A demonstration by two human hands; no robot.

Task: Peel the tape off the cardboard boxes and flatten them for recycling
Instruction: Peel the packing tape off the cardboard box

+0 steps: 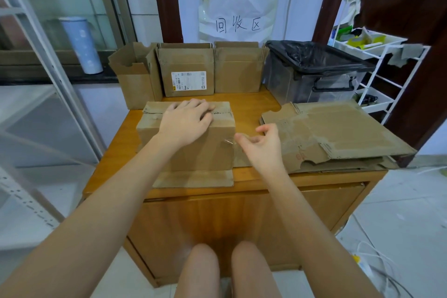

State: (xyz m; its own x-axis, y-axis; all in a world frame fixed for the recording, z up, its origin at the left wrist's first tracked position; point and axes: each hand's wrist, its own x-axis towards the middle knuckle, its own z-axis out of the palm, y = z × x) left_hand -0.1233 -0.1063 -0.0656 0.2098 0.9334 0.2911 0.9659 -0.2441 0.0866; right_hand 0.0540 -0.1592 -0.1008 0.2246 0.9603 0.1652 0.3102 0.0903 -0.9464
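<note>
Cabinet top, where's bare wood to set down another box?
One strip of cabinet top: between the box under the left hand, the flattened cardboard and the back boxes. A thin front edge too. Elsewhere crowded.

Both forearms are bare, no sleeves in view; left hand [187, 120] and right hand [262, 144] wear nothing; knees bare.

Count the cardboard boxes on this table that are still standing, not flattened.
4. Three stand along the back: the left box, the labelled box and the right box. The front box sits under the left hand. Others may be hidden behind.
</note>
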